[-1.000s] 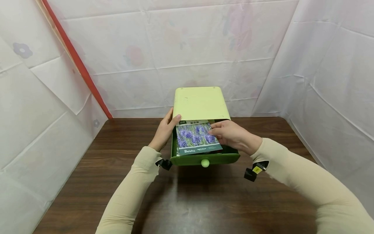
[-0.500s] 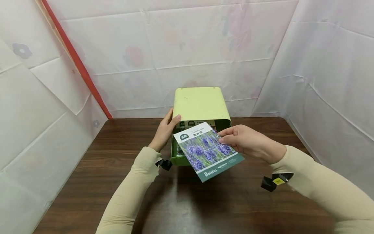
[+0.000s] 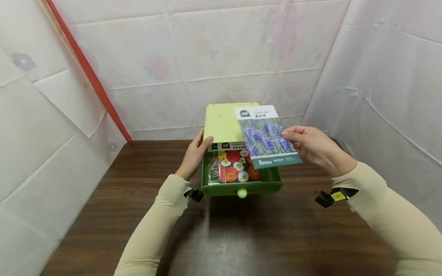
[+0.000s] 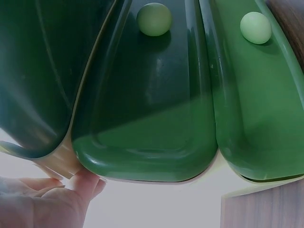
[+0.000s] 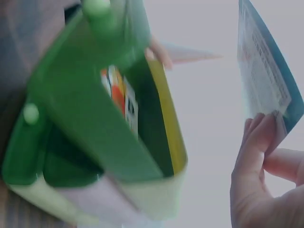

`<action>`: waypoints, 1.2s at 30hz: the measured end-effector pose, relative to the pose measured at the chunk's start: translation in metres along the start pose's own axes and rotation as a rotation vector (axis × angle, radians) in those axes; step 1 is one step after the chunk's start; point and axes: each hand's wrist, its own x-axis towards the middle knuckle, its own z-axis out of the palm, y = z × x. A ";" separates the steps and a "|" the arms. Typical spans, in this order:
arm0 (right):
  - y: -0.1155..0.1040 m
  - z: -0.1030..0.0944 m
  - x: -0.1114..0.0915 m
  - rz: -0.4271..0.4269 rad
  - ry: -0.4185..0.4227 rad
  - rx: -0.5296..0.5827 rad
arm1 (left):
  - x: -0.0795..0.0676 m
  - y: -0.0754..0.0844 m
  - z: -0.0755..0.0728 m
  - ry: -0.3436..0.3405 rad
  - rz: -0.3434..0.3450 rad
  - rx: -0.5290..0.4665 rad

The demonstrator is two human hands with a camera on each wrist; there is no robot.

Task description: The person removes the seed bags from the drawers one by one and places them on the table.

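A seed packet [image 3: 266, 140] with purple flowers, a white top and a teal lower band is pinched at its right edge by my right hand [image 3: 315, 148], above the open drawer's right side. The right wrist view shows the packet's printed back. My left hand [image 3: 194, 156] rests on the left side of the light green drawer cabinet [image 3: 222, 120], its thumb on the top front corner. The pulled-out green drawer [image 3: 221, 189] bears a round knob [image 3: 242, 193]. Inside lies a packet with red and white flowers [image 3: 238, 168], overlapping another packet [image 3: 213, 172] at the left.
Below the pulled-out drawer are two closed drawers, the nearer one [image 4: 152, 95] and the lower one [image 4: 261, 95], each with a round knob. The cabinet stands on a dark wooden table [image 3: 221, 237]. White patterned sheets [image 3: 172, 57] hang at the back and sides.
My right hand has drawn the purple-flower packet out of the drawer, then raised it up and to the right. The red-flower packet beneath has come into view. My left hand stays put.
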 end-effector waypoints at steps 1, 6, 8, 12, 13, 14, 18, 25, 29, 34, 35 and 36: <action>0.000 -0.006 0.003 -0.005 0.029 0.012 | 0.000 -0.001 0.000 -0.001 -0.001 0.000; 0.003 -0.030 0.017 -0.016 0.170 0.104 | 0.001 -0.003 0.001 -0.007 -0.004 -0.003; 0.006 -0.037 0.023 -0.025 0.235 0.140 | 0.000 -0.003 0.001 -0.009 0.001 -0.004; 0.017 -0.049 0.037 -0.060 0.382 0.193 | -0.001 -0.001 0.002 -0.013 0.018 -0.004; 0.021 -0.051 0.040 -0.068 0.426 0.187 | -0.001 -0.001 0.002 -0.012 0.017 -0.006; 0.025 -0.054 0.044 -0.076 0.466 0.175 | -0.001 -0.001 0.002 -0.010 0.016 -0.005; 0.043 -0.063 0.059 -0.090 0.615 0.084 | -0.002 0.000 0.001 -0.005 0.010 0.000; 0.081 -0.077 0.090 -0.088 0.755 -0.078 | -0.002 0.000 0.002 0.003 0.016 0.003; 0.107 -0.082 0.105 -0.083 0.801 -0.129 | -0.003 -0.001 0.003 0.003 0.013 0.002; 0.137 -0.085 0.119 -0.076 0.830 -0.169 | -0.002 -0.002 0.003 0.000 0.009 0.003; 0.142 -0.085 0.121 -0.069 0.832 -0.181 | -0.002 -0.002 0.003 -0.003 0.012 0.004; 0.147 -0.085 0.123 -0.067 0.833 -0.191 | -0.002 -0.002 0.003 -0.002 0.008 0.003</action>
